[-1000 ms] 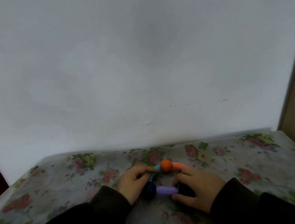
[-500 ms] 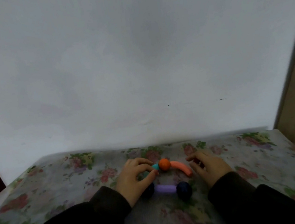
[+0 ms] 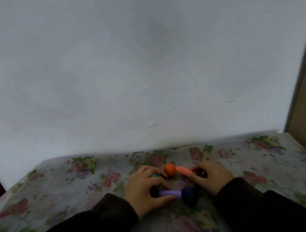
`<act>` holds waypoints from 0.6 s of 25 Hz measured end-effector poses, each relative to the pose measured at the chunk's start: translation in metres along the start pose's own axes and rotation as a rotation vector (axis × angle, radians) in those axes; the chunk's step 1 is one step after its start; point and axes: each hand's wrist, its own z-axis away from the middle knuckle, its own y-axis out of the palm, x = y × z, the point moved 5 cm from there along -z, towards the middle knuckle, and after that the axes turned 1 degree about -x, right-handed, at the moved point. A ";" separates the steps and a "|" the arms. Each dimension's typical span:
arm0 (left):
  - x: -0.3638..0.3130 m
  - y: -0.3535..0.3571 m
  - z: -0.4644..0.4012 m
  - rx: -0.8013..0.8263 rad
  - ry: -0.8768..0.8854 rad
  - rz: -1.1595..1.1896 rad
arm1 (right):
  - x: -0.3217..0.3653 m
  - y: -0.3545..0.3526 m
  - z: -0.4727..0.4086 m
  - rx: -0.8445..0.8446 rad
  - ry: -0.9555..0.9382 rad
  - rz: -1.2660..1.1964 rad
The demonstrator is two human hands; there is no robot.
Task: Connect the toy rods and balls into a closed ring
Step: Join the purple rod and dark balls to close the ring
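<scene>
- While the ring lies unclosed on the floral tabletop [image 3: 60, 185], the one gap left appears to be on the right: the near end of the salmon rod [image 3: 183, 170] and the dark blue ball [image 3: 189, 192] sit near each other but apart.
- Salmon rod: curved, far end touching the orange ball [image 3: 169, 169], long axis running down and right toward the right hand [image 3: 213, 176].
- Dark blue ball: joined to the right end of the purple rod [image 3: 169, 193], which lies crosswise, nearest the person.
- Right hand is nearer the gap. Its grip is curled and narrow, fingertips [image 3: 193, 169] at the salmon rod's near end; whether they pinch it or only touch it I cannot tell.
- Left hand [image 3: 145, 188]: grip partly closed over the left side. Thumb lies along the purple rod's front edge, fingers reach toward the orange ball, covering most of a teal rod [image 3: 156, 175] and a second dark ball [image 3: 154, 191].
- Judgement: the coming move likely brings the salmon rod's free end and the dark blue ball together while the left hand steadies the rest.
</scene>
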 end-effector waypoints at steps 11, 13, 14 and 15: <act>0.004 0.002 0.000 -0.015 0.009 -0.008 | 0.000 0.002 0.002 0.061 0.141 -0.358; 0.005 0.003 0.000 -0.014 0.008 -0.013 | 0.000 0.002 0.003 0.057 0.169 -0.394; 0.005 0.004 0.000 -0.015 0.009 -0.012 | -0.001 0.001 0.004 0.058 0.177 -0.400; 0.005 0.004 0.000 -0.016 0.010 -0.009 | 0.000 0.002 0.004 0.060 0.181 -0.400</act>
